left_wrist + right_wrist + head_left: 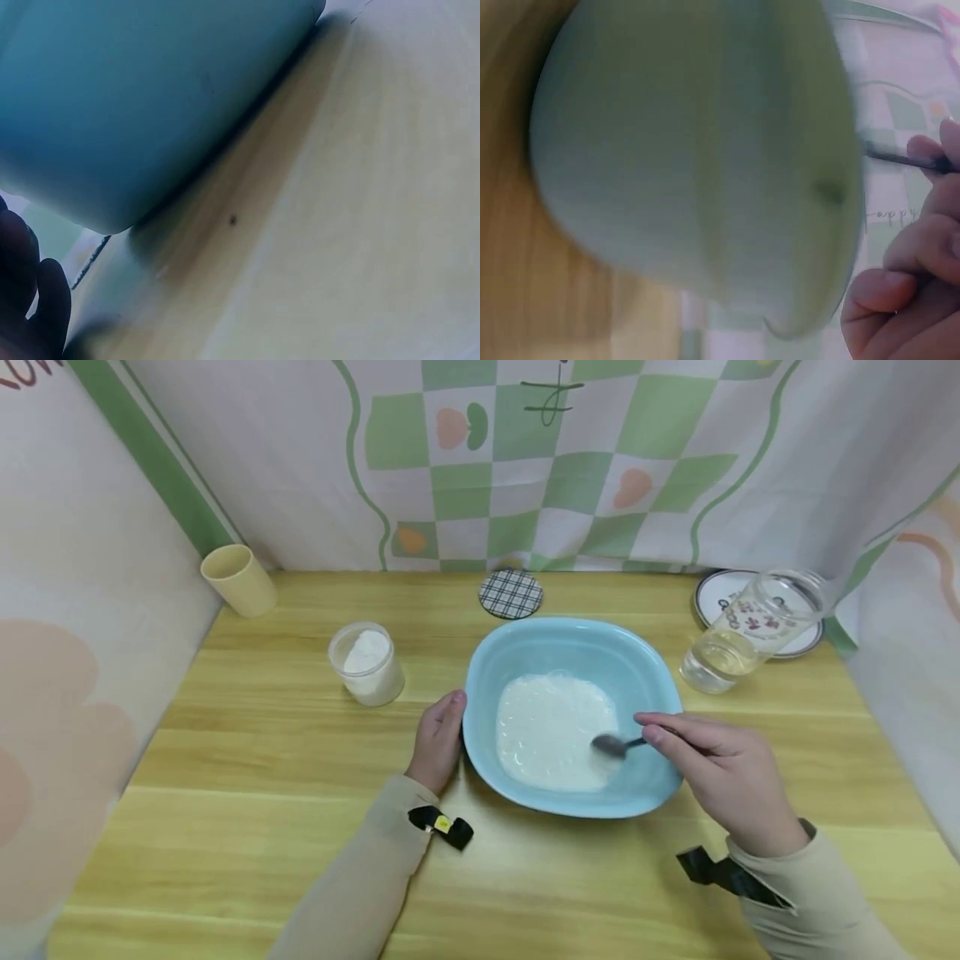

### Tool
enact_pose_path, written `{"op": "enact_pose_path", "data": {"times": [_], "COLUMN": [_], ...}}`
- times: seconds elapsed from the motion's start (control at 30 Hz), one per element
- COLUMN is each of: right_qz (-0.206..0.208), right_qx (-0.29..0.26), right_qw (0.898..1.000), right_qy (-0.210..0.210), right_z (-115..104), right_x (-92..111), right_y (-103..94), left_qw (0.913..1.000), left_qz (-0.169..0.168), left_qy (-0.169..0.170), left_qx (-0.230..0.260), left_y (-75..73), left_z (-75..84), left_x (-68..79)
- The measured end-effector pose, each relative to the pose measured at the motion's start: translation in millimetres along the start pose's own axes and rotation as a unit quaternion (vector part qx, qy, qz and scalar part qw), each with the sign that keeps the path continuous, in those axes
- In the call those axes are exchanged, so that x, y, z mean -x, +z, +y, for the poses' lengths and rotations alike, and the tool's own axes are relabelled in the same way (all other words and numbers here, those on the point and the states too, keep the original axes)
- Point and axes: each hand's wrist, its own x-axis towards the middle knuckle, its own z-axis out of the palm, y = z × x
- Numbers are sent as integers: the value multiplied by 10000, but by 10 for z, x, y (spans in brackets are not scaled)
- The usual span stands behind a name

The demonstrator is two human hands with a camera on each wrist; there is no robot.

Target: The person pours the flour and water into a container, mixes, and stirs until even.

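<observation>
A light blue basin (573,631) stands on the wooden table, holding a pool of white, milky liquid (555,727). My right hand (723,768) pinches the thin dark handle of a metal spoon (611,746) over the basin's right side. The spoon's bowl is blurred and sits at the liquid's right edge. Against the basin's left wall rests my left hand (438,739), with its thumb side up near the rim. In the left wrist view, that hand's fingers (52,307) show dark beside the basin's outer wall (150,97). The right wrist view shows curled fingers round the spoon handle (904,159).
Left of the basin stands a clear tub (375,681) of white powder. A yellow cup (240,581) is at the back left. Behind the basin lies a checked coaster (511,593). At right, a glass (720,660) with some liquid stands before a patterned plate (712,585).
</observation>
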Motion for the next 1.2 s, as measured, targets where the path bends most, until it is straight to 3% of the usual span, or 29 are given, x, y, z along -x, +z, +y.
{"op": "enact_pose_path", "data": {"times": [0.17, 0.4, 0.67, 0.97, 1.2], "right_qz": [13, 57, 6, -89, 108], "right_qx": [-97, -114, 52, 40, 16], "right_qw": [9999, 9999, 9962, 9944, 9936], "right_qy": [115, -61, -870, -1056, -1123], "right_z": [-9, -46, -58, -17, 8], "right_x": [6, 20, 21, 25, 39], "right_y": [1, -4, -6, 2, 10], "left_qw": [10000, 9998, 9997, 9999, 9999], "left_qz": [-43, -70, -64, -30, -59], "left_qy": [50, 169, 201, 120, 96], "left_qx": [-15, 70, 85, 53, 25], "left_y": [6, 9, -2, 2, -3], "left_z": [-14, -20, -18, -11, -10], "left_x": [-3, -8, -14, -12, -15]}}
